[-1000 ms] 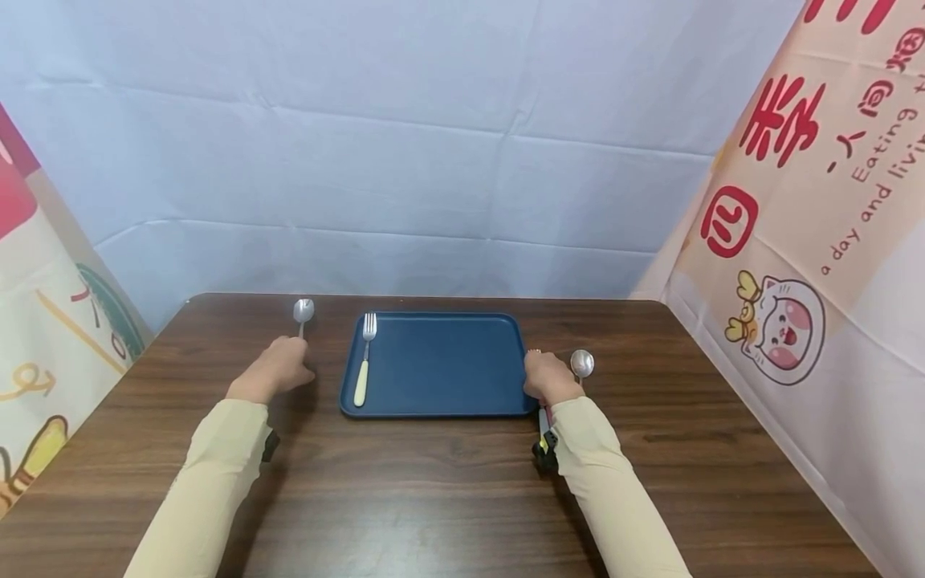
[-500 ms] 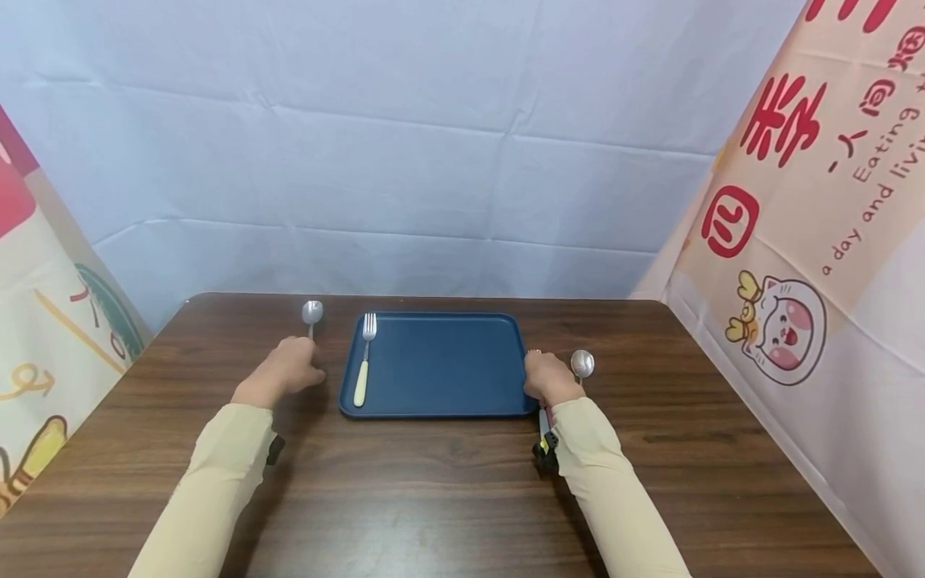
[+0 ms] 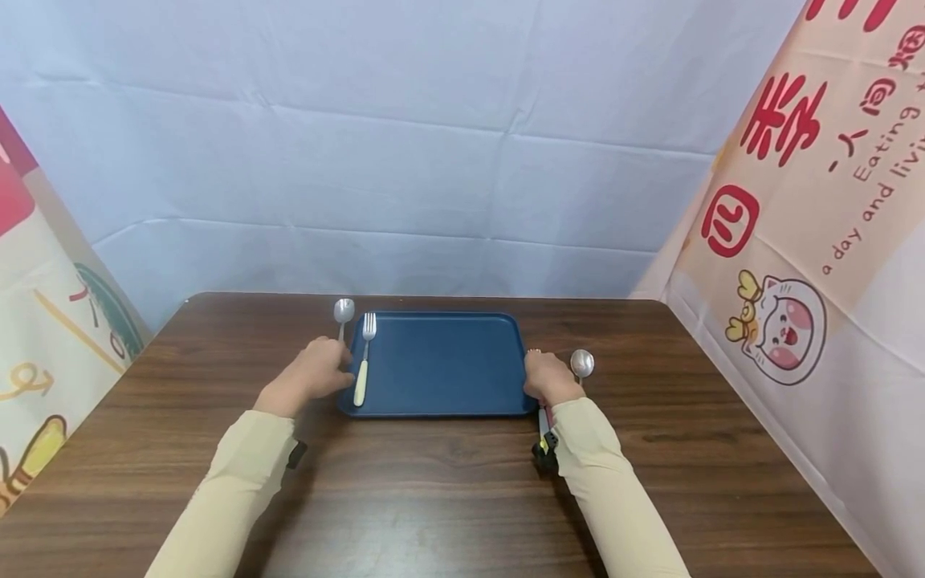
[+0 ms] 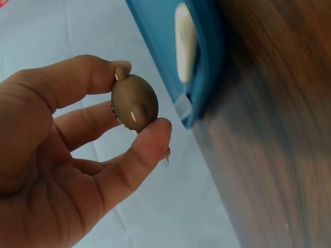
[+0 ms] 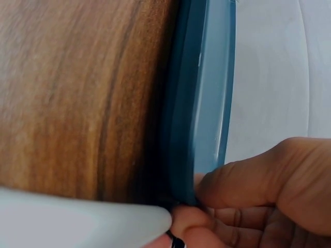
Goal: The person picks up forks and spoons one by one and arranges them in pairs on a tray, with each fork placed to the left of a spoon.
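Note:
My left hand (image 3: 314, 373) holds a metal spoon (image 3: 343, 311) just left of the blue tray (image 3: 441, 413). In the left wrist view, thumb and index finger pinch the spoon's rounded brown handle end (image 4: 135, 101), which has small ear-like bumps. A fork (image 3: 364, 361) with a cream handle lies along the tray's left side. On the tray's right edge, my right hand (image 3: 552, 377) grips the rim; in the right wrist view the thumb lies over the tray wall (image 5: 212, 119) and the fingers are curled outside it.
Another spoon (image 3: 581, 364) lies right of my right hand, its handle mostly hidden. A pale handle (image 5: 77, 219) crosses the bottom of the right wrist view. The brown wooden table (image 3: 433, 498) meets a pale cloth backdrop (image 3: 390, 160); a printed cloth (image 3: 838, 265) hangs at the right.
My left hand has moved right with the spoon, from the table's left part to the tray's left edge. The right hand, tray and fork have stayed in place.

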Available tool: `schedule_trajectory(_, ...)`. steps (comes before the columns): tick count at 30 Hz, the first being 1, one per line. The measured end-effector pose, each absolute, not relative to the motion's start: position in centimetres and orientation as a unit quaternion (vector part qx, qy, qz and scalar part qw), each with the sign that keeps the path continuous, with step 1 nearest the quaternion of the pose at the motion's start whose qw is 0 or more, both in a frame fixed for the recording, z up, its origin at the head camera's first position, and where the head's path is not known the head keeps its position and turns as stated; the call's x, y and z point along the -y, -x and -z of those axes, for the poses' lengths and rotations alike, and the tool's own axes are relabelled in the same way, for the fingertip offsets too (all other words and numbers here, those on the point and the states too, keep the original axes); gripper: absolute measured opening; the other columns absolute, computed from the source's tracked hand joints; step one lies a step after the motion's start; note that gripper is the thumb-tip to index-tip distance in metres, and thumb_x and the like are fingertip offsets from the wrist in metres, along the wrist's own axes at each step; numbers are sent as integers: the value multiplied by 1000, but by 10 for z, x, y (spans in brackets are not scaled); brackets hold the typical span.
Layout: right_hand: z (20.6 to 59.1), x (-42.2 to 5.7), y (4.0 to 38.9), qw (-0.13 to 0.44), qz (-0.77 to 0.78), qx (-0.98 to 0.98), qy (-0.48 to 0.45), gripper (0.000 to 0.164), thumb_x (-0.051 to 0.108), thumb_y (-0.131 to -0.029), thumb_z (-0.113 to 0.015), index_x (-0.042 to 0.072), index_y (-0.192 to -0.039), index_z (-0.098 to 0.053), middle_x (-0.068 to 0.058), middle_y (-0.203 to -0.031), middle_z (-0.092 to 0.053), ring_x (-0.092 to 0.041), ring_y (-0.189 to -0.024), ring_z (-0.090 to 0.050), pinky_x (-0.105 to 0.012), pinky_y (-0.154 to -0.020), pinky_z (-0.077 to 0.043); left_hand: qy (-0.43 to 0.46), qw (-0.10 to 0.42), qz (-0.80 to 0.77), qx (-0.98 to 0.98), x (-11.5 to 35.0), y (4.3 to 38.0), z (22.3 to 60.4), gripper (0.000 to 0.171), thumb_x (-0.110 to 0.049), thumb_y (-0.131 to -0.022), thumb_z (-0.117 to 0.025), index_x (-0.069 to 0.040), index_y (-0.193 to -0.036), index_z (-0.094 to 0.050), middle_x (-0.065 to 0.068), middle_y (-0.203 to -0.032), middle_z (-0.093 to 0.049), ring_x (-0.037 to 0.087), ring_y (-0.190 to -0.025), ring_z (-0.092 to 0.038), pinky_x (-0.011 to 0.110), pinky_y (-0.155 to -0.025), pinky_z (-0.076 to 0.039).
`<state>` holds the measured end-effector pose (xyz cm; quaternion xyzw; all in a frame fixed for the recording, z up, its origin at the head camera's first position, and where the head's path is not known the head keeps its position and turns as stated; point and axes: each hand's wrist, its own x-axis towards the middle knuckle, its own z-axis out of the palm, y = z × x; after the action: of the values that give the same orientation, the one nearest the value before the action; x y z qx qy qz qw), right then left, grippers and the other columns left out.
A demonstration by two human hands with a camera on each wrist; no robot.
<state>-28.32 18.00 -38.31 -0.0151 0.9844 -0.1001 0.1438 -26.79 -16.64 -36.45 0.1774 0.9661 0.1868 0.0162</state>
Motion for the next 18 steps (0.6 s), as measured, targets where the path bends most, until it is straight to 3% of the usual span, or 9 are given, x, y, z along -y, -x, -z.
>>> schedule_trajectory(6, 383, -180, 282, 141, 104, -984, 18, 57, -1, -87, -54, -12, -137, -30, -21, -83, -55, -20, -47, -55, -28, -40, -42, -206, 17, -200, -958, 152, 262, 363, 17, -6, -78, -66, 7, -88, -68, 14, -85, -63, 28, -84, -51, 38, -64, -45)
schedule_trajectory(10, 383, -180, 282, 139, 105, -985, 18, 55, -1, -87, -54, -12, -137, -31, -21, -82, -55, -20, -46, -55, -28, -40, -43, -217, 21, -215, -952, 145, 260, 364, 27, -5, -79, -67, 11, -100, -66, 19, -99, -64, 27, -90, -55, 36, -68, -49)
schedule_trajectory(18, 384, -180, 282, 136, 104, -985, 19, 54, 0, -87, -54, -11, -136, -33, -21, -84, -56, -20, -46, -54, -28, -40, -42, -214, 31, -227, -950, 134, 258, 367, 27, -4, -79, -67, 11, -101, -65, 20, -100, -62, 22, -82, -58, 36, -69, -52)
